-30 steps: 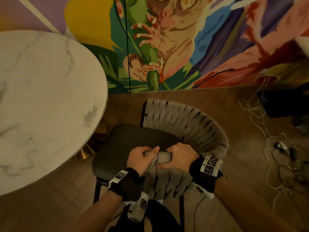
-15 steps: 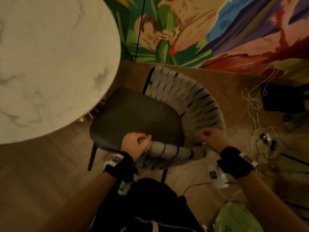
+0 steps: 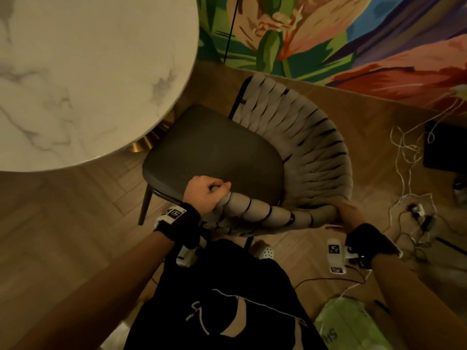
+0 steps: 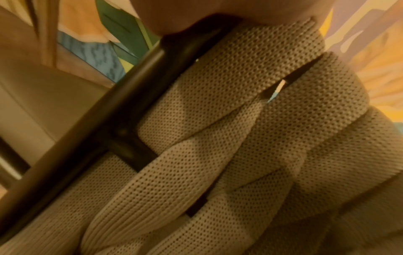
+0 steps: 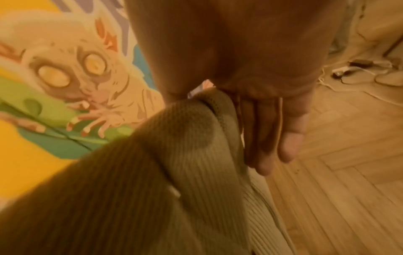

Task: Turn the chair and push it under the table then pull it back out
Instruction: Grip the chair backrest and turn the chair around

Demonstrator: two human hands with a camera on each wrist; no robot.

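The chair has a dark seat and a curved backrest of woven grey straps; it stands beside the round white marble table, its seat corner close to the table's rim. My left hand grips the near end of the backrest's top rail, fingers curled over it. The left wrist view shows only the straps and black frame close up. My right hand rests on the backrest's outer curve. In the right wrist view its fingers lie straight along the outside of the straps.
The table's gold base stands just beyond the seat. A painted mural wall runs behind the chair. Tangled cables and plugs and a black box lie on the wood floor at right. A green bag is by my feet.
My right hand has slid from beside the left hand along the top rail to the backrest's far curve. The left hand has kept its grip. The chair has turned slightly.
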